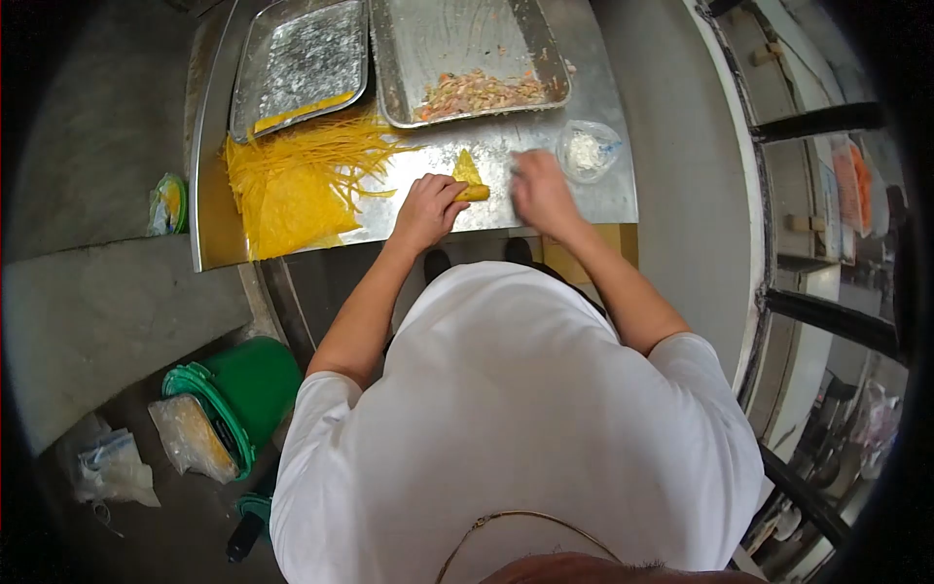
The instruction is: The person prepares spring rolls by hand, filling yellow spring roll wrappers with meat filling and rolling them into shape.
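On the metal table, my left hand (428, 208) is closed over one end of a small yellow roll (474, 194). A pointed flap of yellow wrapper (466, 169) lies flat just beyond the roll. To the right, apart from the roll, is my right hand (545, 195); motion smears its fingers. Left of my left hand is a pile of yellow wrapper sheets (292, 209), with loose thin strips (350, 141) fanned across its far side. A clear bag of white powder or paste (589, 151) sits to the right of my right hand.
Two metal trays stand at the table's far side. The left tray (240, 92) holds a yellow strip along its near edge; the right tray (389, 115) holds chopped pinkish filling (486, 94). A green bucket (263, 384) stands on the floor at left. Black metal bars (827, 319) run along the right.
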